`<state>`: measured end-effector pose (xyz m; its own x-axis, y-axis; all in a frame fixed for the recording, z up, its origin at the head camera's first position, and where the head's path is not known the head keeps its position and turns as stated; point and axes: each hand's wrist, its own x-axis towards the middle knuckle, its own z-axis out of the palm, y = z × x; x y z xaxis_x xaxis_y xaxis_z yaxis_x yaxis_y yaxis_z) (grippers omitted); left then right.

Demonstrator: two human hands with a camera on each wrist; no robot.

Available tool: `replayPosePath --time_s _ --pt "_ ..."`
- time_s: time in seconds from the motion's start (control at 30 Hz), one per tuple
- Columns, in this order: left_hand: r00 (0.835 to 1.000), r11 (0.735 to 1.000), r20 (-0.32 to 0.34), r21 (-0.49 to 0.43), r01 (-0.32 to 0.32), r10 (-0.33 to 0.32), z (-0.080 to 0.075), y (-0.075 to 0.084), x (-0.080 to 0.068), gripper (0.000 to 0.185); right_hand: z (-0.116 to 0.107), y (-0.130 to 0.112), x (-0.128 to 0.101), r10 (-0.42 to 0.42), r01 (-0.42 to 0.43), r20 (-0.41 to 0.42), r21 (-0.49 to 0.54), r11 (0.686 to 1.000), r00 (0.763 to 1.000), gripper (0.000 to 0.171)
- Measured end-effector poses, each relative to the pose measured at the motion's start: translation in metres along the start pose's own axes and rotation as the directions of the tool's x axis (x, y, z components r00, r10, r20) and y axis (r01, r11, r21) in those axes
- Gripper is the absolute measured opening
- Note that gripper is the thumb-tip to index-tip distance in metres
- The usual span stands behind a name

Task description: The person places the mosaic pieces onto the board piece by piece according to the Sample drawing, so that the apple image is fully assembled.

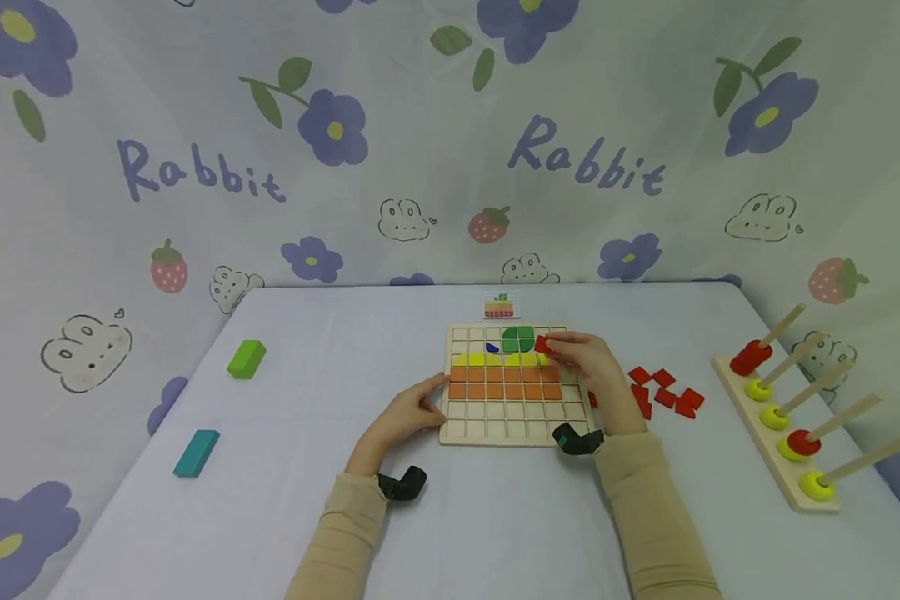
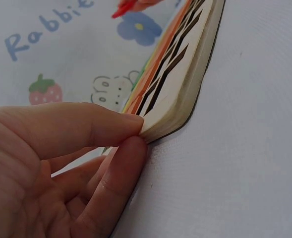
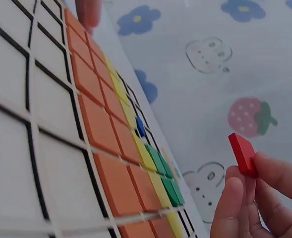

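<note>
A wooden grid board lies on the table, partly filled with orange tiles, yellow pieces, green pieces and a small blue piece. My left hand holds the board's left edge; in the left wrist view its thumb and a finger meet at the corner. Between thumb and fingertips, my right hand pinches a red tile over the board's upper right part. The right wrist view shows this tile tilted and raised above the surface. My right hand hides some cells there.
Several loose red tiles lie right of the board. A small picture card sits behind it. At far right stands a wooden peg rack with red and yellow beads. Green and teal blocks lie at left.
</note>
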<state>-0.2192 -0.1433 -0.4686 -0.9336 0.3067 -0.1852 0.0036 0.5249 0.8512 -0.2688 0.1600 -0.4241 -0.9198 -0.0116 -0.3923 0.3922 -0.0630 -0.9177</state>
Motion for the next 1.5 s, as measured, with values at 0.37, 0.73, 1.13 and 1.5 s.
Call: replayPosePath --time_s 0.37,0.73,1.13,1.5 --pt "1.0 1.0 0.015 0.005 -0.001 0.001 -0.001 0.004 0.003 0.07 0.078 0.017 -0.011 -0.02 0.046 0.159 -0.166 0.985 0.987 0.025" --pt "1.0 1.0 0.022 -0.007 -0.018 0.018 -0.002 0.008 0.003 0.071 0.118 0.035 -0.022 -0.221 0.335 0.252 -0.69 0.641 0.942 0.003" --pt "1.0 1.0 0.016 0.013 -0.007 0.007 -0.003 0.007 0.003 0.071 0.123 0.037 -0.027 -0.269 0.39 0.285 -0.739 0.549 0.92 0.009" --pt "1.0 1.0 0.013 -0.002 0.015 -0.015 -0.001 0.004 0.0 0.07 0.086 0.021 -0.025 -0.263 0.304 0.163 -0.659 0.688 0.951 0.01"
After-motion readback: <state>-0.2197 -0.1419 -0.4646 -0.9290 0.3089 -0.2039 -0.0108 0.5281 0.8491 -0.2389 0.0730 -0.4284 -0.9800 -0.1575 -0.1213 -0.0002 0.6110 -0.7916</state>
